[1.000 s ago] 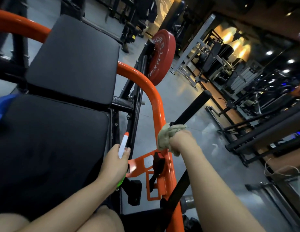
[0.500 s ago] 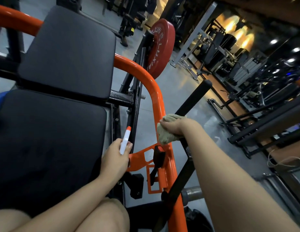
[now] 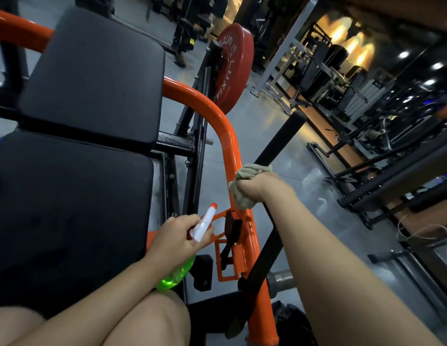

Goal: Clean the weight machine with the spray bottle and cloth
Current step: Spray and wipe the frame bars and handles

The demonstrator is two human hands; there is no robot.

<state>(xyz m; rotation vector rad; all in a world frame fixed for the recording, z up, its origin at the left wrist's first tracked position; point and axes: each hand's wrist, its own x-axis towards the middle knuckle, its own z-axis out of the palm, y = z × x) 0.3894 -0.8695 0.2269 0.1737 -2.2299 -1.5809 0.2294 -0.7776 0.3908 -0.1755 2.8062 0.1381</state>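
My right hand point(image 3: 257, 187) grips a beige cloth point(image 3: 242, 193) bunched around the black handle bar point(image 3: 279, 143), close beside the curved orange frame tube point(image 3: 227, 136) of the weight machine. My left hand point(image 3: 175, 237) holds a spray bottle point(image 3: 202, 224) with a white head, an orange nozzle tip and a translucent green body. The bottle sits low, between the black seat pad point(image 3: 67, 208) and the orange frame, with its nozzle pointing up and to the right.
A black back pad point(image 3: 95, 78) rises above the seat. A red weight plate point(image 3: 233, 68) hangs on the machine behind the frame. Other gym machines and racks point(image 3: 367, 96) fill the right side across a grey floor point(image 3: 275, 121). My bare knee point(image 3: 132, 320) is at the bottom.
My right hand has slid the cloth a little along the handle bar. My left hand has tilted the spray bottle, and its green body now shows below the hand.
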